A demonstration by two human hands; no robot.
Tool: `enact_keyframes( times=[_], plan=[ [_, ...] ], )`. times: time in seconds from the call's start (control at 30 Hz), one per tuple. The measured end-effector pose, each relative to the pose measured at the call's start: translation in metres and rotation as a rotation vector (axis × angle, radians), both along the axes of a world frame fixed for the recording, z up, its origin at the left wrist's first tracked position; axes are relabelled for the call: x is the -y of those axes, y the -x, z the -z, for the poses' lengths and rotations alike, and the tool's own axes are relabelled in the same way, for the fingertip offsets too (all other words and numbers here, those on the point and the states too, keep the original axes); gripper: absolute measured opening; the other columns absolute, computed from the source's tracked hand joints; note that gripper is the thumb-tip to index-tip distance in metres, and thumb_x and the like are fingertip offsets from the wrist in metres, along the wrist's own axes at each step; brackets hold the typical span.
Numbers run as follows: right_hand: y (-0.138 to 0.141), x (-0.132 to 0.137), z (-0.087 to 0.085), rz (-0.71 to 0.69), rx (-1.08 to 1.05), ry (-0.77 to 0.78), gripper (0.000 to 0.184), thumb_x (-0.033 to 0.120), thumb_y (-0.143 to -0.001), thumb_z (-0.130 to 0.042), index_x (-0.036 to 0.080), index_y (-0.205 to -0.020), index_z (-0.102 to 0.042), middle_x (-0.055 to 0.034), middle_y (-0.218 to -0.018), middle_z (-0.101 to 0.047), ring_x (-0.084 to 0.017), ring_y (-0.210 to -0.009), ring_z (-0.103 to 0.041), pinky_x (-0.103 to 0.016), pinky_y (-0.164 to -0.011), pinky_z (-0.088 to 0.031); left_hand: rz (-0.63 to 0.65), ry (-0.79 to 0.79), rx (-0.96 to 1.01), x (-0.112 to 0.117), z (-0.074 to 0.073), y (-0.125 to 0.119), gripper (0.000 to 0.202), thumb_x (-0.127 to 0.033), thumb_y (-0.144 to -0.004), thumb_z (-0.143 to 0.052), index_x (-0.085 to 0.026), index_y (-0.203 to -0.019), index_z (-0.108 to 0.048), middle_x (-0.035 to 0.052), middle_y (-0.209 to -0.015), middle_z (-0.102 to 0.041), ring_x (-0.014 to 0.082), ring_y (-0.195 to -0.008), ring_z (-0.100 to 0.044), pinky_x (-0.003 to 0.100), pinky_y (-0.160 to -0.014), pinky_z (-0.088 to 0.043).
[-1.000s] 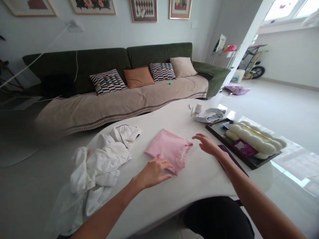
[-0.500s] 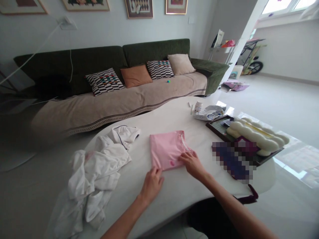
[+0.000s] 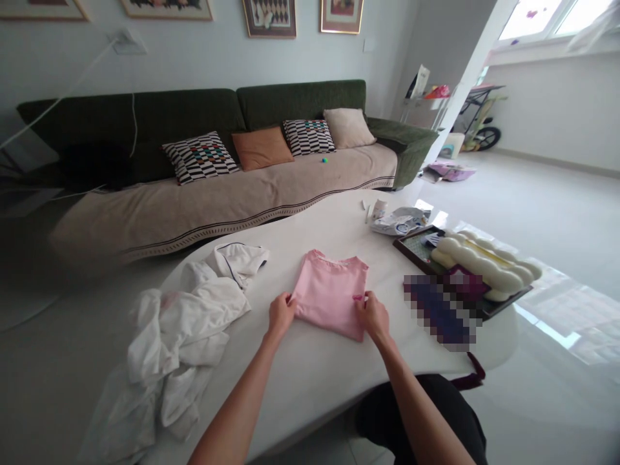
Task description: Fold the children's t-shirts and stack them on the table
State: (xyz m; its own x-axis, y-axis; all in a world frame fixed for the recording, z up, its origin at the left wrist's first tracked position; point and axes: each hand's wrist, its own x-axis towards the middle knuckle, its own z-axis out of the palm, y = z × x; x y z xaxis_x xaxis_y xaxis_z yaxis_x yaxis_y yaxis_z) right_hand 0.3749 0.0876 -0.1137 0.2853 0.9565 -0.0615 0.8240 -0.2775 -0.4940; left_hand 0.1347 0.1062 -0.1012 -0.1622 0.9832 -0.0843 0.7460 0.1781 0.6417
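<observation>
A folded pink T-shirt (image 3: 332,290) lies on the white table (image 3: 271,394), its neckline toward the sofa and a small dark pink mark near its right edge. My left hand (image 3: 281,315) pinches the shirt's left side between thumb and fingers. On the opposite side, my right hand (image 3: 372,316) grips the right edge just below the mark. Left of my hands, a crumpled heap of white clothing (image 3: 188,323) spreads over the table and hangs past its edge.
At the table's right stand a dark tray (image 3: 416,253) with a cream puffy object (image 3: 484,258) and a crinkled plastic package (image 3: 400,221). A small white bottle (image 3: 380,208) is behind. Beyond the table runs a green sofa (image 3: 300,97) with cushions.
The pink shirt has turned so its neckline faces away from me. My left hand has moved up to its left side, and my right hand now holds its right edge.
</observation>
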Motion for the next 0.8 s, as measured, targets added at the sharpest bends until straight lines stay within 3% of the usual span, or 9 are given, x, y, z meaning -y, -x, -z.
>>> enact_keyframes(
  times=[0.13, 0.23, 0.3, 0.4, 0.53, 0.63, 0.8],
  plan=[
    [-0.014, -0.006, 0.000, 0.026, -0.021, -0.004, 0.029, 0.032, -0.084, -0.037, 0.018, -0.101, -0.055, -0.0097, -0.089, -0.066, -0.020, -0.078, -0.061, -0.025, -0.058, -0.037, 0.131, 0.060, 0.106, 0.049, 0.015, -0.008, 0.013, -0.028, -0.072, -0.059, -0.015, -0.075, -0.057, 0.0025, -0.067, -0.063, 0.0128, -0.063, -0.057, 0.022, -0.059, -0.039],
    [-0.034, -0.014, -0.003, -0.009, -0.044, 0.000, 0.024, 0.036, -0.077, -0.048, 0.019, -0.090, -0.060, -0.0072, -0.075, -0.066, -0.019, -0.068, -0.060, -0.024, -0.055, -0.036, 0.161, 0.092, 0.192, 0.059, 0.014, -0.003, 0.016, -0.031, -0.072, -0.060, -0.016, -0.077, -0.056, 0.0021, -0.066, -0.063, 0.0134, -0.061, -0.058, 0.022, -0.059, -0.041],
    [-0.042, -0.028, -0.006, -0.030, -0.065, -0.044, 0.024, 0.033, -0.074, -0.050, 0.017, -0.089, -0.061, -0.0074, -0.075, -0.065, -0.019, -0.069, -0.060, -0.025, -0.057, -0.038, 0.101, 0.031, 0.180, 0.041, 0.008, 0.003, 0.017, -0.030, -0.074, -0.057, -0.015, -0.082, -0.058, 0.0038, -0.071, -0.064, 0.0146, -0.065, -0.059, 0.024, -0.064, -0.043],
    [-0.044, -0.063, -0.011, -0.054, -0.102, -0.113, 0.028, 0.025, -0.077, -0.043, 0.015, -0.097, -0.061, -0.0073, -0.080, -0.065, -0.017, -0.077, -0.059, -0.024, -0.066, -0.040, 0.013, -0.057, 0.161, -0.010, -0.002, 0.008, 0.020, -0.024, -0.076, -0.054, -0.015, -0.093, -0.060, 0.0075, -0.087, -0.065, 0.0162, -0.077, -0.061, 0.026, -0.073, -0.044],
    [-0.041, -0.110, -0.011, -0.130, -0.171, -0.122, 0.034, 0.016, -0.074, -0.042, 0.016, -0.104, -0.059, -0.0033, -0.077, -0.064, -0.013, -0.072, -0.058, -0.021, -0.066, -0.040, 0.009, -0.051, 0.189, -0.071, -0.004, 0.006, 0.023, -0.016, -0.075, -0.053, -0.016, -0.096, -0.062, 0.0089, -0.097, -0.064, 0.0170, -0.086, -0.060, 0.027, -0.080, -0.043],
    [-0.042, -0.128, -0.009, -0.240, -0.226, -0.111, 0.027, 0.013, -0.069, -0.046, 0.017, -0.090, -0.063, -0.0015, -0.074, -0.062, -0.012, -0.069, -0.055, -0.021, -0.065, -0.040, 0.054, -0.028, 0.214, -0.090, 0.003, 0.006, 0.018, -0.015, -0.071, -0.057, -0.015, -0.086, -0.065, 0.0068, -0.085, -0.066, 0.0167, -0.082, -0.060, 0.027, -0.079, -0.044],
    [-0.052, -0.137, -0.018, -0.432, -0.340, -0.053, 0.019, 0.014, -0.066, -0.047, 0.015, -0.076, -0.063, -0.0009, -0.068, -0.058, -0.011, -0.064, -0.051, -0.022, -0.063, -0.040, 0.121, 0.017, 0.305, -0.095, 0.009, 0.015, 0.016, -0.017, -0.069, -0.055, -0.014, -0.082, -0.065, 0.0031, -0.073, -0.065, 0.0126, -0.064, -0.059, 0.025, -0.066, -0.047]
  ],
)
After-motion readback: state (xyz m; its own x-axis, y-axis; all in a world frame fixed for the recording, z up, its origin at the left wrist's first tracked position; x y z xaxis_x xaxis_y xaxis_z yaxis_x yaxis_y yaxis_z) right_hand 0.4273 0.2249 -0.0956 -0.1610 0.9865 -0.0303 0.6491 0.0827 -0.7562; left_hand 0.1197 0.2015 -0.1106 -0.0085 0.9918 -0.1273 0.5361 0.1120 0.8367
